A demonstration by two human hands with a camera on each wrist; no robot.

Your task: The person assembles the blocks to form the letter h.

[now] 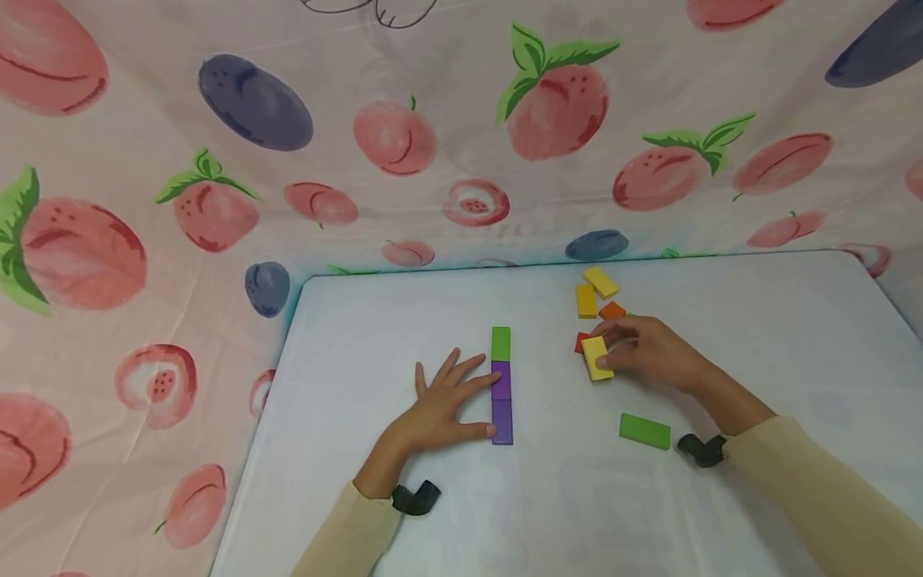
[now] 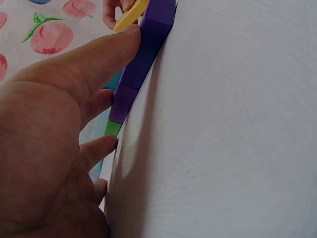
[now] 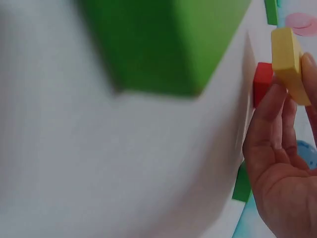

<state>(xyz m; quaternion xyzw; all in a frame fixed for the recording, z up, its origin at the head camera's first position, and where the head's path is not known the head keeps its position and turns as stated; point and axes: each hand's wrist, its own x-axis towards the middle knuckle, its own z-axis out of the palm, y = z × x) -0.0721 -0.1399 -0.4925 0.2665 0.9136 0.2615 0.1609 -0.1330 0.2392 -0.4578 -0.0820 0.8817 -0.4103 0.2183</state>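
Note:
A straight row on the white table is made of a green block (image 1: 501,343), a purple block (image 1: 502,383) and another purple block (image 1: 502,423), end to end. With fingers spread, my left hand (image 1: 433,413) touches the purple blocks from the left, thumb on the near one and a fingertip on the other. My right hand (image 1: 652,353) pinches a yellow block (image 1: 596,358) between thumb and fingers, tilted and raised off the table in the right wrist view. A red block (image 1: 581,343) lies behind it, partly hidden.
Two yellow blocks (image 1: 586,301) and an orange block (image 1: 613,310) lie beyond my right hand; a green block there is mostly hidden. Another green block (image 1: 645,431) lies near my right wrist. Fruit-print cloth (image 1: 404,208) hangs behind the white table (image 1: 562,497).

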